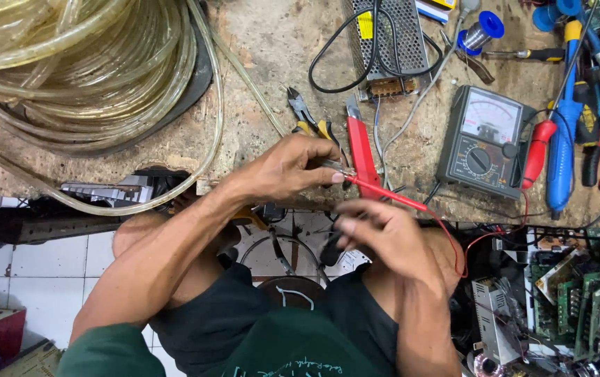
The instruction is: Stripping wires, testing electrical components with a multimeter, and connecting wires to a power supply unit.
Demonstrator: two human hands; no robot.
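My left hand [293, 167] pinches a small clear part with thin metal leads [338, 168] at the edge of the worn workbench [272, 42]. My right hand [384, 234] holds a red test probe [387, 196], its tip touching the leads of that small part. The probe's red wire [453, 241] runs off toward the analog multimeter [485, 139] on the bench to the right. A black probe may be under my right hand, but it is hidden. Yellow-handled cutters [310, 119] and a red-handled tool [361, 150] lie just beyond my left hand.
A big coil of clear yellowish tubing [77, 63] fills the bench's left. A perforated metal power supply [391, 42], a solder spool [485, 29], screwdrivers and a blue tool [565, 146] lie at the back and right. Circuit boards [572, 293] sit on the floor at right.
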